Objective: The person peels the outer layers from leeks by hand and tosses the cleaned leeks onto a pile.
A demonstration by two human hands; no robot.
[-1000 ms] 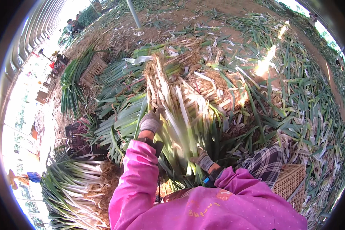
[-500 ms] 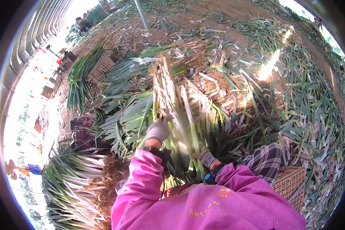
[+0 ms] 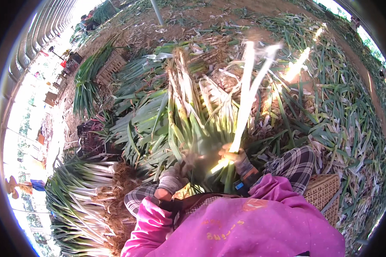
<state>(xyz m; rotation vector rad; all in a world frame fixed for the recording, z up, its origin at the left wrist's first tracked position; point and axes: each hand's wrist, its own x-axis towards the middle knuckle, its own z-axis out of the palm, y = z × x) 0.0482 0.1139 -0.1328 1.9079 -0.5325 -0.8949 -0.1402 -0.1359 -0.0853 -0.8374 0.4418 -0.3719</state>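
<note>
We observe the right hand (image 3: 239,160), its grip clamped around pale leek stalks (image 3: 245,103); on the left hand (image 3: 173,177), blurred at the fingers, we cannot determine the grip.

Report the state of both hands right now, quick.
Left hand: fingers blurred; cannot tell whether open or closed.
Right hand: closed, holding long pale stalks.
</note>
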